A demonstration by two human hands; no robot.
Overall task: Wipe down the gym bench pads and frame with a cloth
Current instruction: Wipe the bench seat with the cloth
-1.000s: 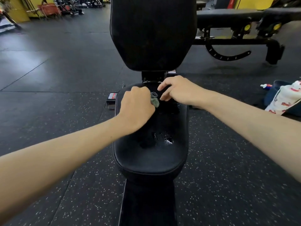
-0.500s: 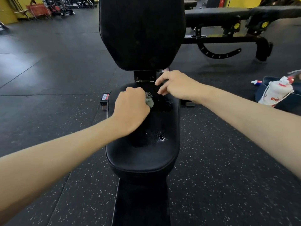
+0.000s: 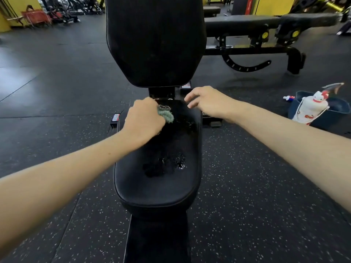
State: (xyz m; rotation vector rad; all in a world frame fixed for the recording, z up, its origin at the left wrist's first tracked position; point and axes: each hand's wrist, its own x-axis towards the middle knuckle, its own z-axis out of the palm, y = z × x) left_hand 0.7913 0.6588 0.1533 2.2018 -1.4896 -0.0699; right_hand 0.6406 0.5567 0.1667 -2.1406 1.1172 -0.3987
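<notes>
A black gym bench stands in front of me, with its seat pad [image 3: 157,186] low in the middle and its back pad [image 3: 154,38] raised upright behind. My left hand [image 3: 143,120] grips a bunched grey-green cloth [image 3: 166,113] at the seat pad's far end, near the hinge. Only a small part of the cloth shows past the fingers. My right hand [image 3: 206,103] hovers over the seat's far right corner, fingers loosely spread and holding nothing. Wet shiny patches [image 3: 178,162] lie in the middle of the seat.
A second black bench [image 3: 247,25] with a curved adjuster stands at the back right. On the floor at right is a dark blue tub [image 3: 340,111] with a white bottle [image 3: 311,109] leaning on it. Speckled black rubber flooring [image 3: 57,92] surrounds the bench.
My right hand has lifted away from the cloth toward the seat's right corner. My left hand keeps the cloth at the seat's far end. The camera has shifted slightly.
</notes>
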